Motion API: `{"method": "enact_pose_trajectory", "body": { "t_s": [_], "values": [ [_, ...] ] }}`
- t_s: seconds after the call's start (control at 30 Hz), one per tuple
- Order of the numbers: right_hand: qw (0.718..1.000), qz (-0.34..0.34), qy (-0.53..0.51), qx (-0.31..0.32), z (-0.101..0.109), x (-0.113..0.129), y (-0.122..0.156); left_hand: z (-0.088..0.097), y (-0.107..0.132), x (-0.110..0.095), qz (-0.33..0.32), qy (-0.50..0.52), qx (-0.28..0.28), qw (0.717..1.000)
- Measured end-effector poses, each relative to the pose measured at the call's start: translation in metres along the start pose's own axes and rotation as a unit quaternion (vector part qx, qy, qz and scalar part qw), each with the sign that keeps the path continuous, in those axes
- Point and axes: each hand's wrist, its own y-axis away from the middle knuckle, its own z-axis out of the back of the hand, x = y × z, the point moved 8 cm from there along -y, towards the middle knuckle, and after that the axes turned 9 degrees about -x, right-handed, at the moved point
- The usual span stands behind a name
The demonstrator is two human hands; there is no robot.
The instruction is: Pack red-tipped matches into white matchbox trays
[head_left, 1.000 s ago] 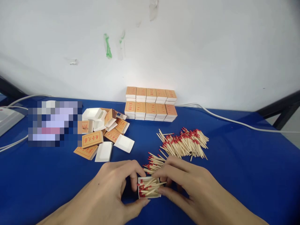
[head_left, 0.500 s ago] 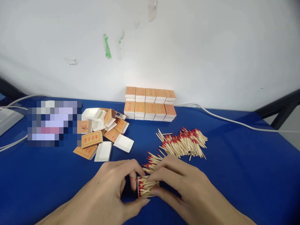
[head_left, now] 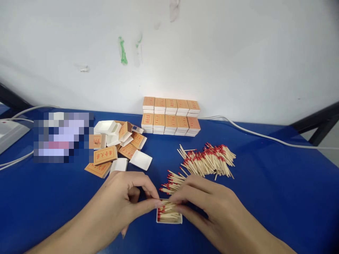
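Note:
A small white matchbox tray full of red-tipped matches sits on the blue table in front of me. My left hand is at its upper left corner, thumb and index finger pinched together at the match heads. From the other side, my right hand has its thumb and index finger closed over the plain ends of the matches. Its fingers cover part of the tray's right side. Just beyond the tray lies a small group of loose matches, partly behind my right hand.
A larger match pile lies to the right. Orange matchboxes stand stacked in rows against the wall. Loose sleeves and white trays are heaped at left, beside a blurred object. A white cable runs along the back right.
My left thumb has risen from the tray's near edge to meet the index finger at the match heads. The tray's near side is now uncovered, and its matches lie straighter.

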Motion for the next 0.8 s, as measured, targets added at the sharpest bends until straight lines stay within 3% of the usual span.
{"method": "enact_pose_trajectory", "body": {
  "t_s": [0.23,0.37,0.53,0.67,0.8],
  "values": [
    [0.999,-0.027,-0.015,0.027,-0.001,0.002,-0.004,0.002,0.007,-0.021,-0.151,-0.059,-0.043,0.986],
    [0.999,-0.027,0.015,0.03,-0.003,0.001,0.001,0.002,0.019,-0.031,-0.231,-0.119,-0.095,0.961],
    [1.0,-0.02,0.017,0.015,0.0,0.005,0.002,-0.011,0.031,-0.038,-0.332,-0.142,-0.09,0.928],
    [0.999,-0.015,0.017,-0.039,0.014,0.009,-0.005,-0.008,0.03,-0.04,-0.345,-0.137,-0.112,0.922],
    [0.991,-0.019,0.088,-0.104,0.026,0.004,-0.009,-0.009,0.028,-0.04,-0.34,-0.107,-0.094,0.929]
  ]
}}
